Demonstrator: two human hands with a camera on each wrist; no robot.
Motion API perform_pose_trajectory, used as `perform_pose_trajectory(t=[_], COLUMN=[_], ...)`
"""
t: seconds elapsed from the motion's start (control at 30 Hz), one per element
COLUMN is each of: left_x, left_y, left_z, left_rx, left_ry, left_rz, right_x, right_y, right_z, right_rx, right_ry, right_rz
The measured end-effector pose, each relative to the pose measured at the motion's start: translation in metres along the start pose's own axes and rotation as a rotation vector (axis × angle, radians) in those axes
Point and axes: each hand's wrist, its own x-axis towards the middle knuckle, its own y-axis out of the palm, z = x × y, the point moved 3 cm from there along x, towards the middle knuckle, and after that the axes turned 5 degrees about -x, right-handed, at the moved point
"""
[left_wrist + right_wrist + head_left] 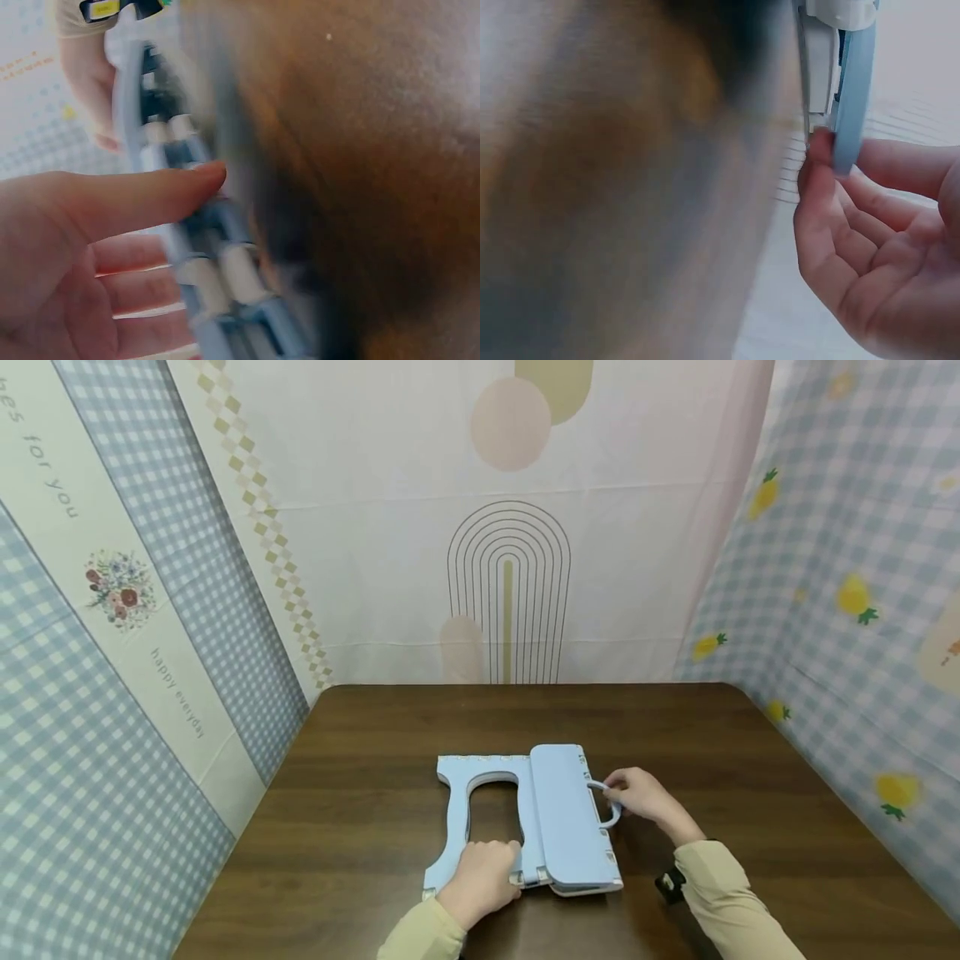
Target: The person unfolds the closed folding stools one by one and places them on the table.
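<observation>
A light blue folding step stool point(570, 818) lies folded nearly flat on the brown wooden table. A wide panel covers its right part, and an arched opening shows in the left part. My left hand point(483, 877) grips the near edge; in the left wrist view the thumb point(172, 196) lies across the hinged edge point(225, 285), with the fingers on the other side. On the right side, my right hand point(641, 793) pinches the stool's curved carrying handle point(617, 814). The right wrist view has the handle point(855, 97) between thumb and fingertips. The stool's underside is hidden.
The wooden table point(360, 810) extends around the stool on all sides. Printed cloth hangs behind it point(390, 585) and at both sides. A dark wrist device point(670, 885) sits at the right sleeve.
</observation>
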Motion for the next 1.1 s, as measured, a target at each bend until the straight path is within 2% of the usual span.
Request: perform_pose_trajectory(t=[0.13,0.2,0.3,0.47,0.63,0.73,0.93,1.1], left_x=[-0.001,0.000,0.002,0.007,0.007,0.006,0.004,0.004], left_y=[-0.005,-0.008,-0.013,-0.015,-0.010,-0.005,-0.001,0.000], left_z=[-0.004,-0.004,-0.004,-0.005,-0.006,-0.007,-0.002,0.004], left_rx=[-0.010,-0.063,-0.207,-0.470,-0.735,-0.848,-0.928,-0.994], left_ry=[0.061,0.083,0.109,0.141,0.164,0.176,0.214,0.207], left_rz=[-0.113,-0.147,-0.171,-0.208,-0.224,-0.232,-0.285,-0.282], right_x=[-0.006,-0.008,-0.016,-0.029,-0.033,-0.033,-0.031,-0.024], right_y=[-0.026,-0.041,-0.061,-0.083,-0.083,-0.078,-0.067,-0.058], right_z=[0.014,0.025,0.045,0.087,0.124,0.139,0.153,0.162], right_rx=[0.089,0.148,0.236,0.272,0.270,0.250,0.269,0.304], right_ry=[-0.063,-0.093,-0.125,-0.191,-0.272,-0.298,-0.334,-0.346], right_rz=[-0.089,-0.131,-0.204,-0.321,-0.353,-0.354,-0.332,-0.292])
